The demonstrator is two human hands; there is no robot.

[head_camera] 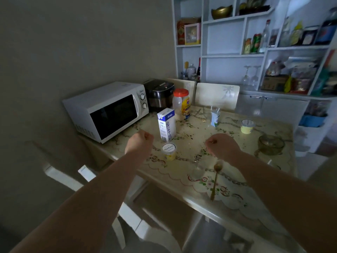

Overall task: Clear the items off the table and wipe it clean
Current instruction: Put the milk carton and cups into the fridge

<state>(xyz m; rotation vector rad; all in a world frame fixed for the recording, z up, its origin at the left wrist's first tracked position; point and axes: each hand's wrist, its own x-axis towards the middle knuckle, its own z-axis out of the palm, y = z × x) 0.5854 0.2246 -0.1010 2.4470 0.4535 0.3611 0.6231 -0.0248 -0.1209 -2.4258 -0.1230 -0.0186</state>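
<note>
While both arms reach over the floral-patterned table [235, 196], the left hand [140, 141] and right hand [223, 145] are curled into fists and seem to hold nothing. The tall white-and-blue milk carton [166, 125] stands upright just beyond the left hand, its long axis vertical. Its card walls would likely give, so a grip round the middle suits it. The slim gold-coloured spoon [216, 179] lies near the front edge, stiff and light, with its bowl pointing away from the person. Its handle is the place to pinch.
</note>
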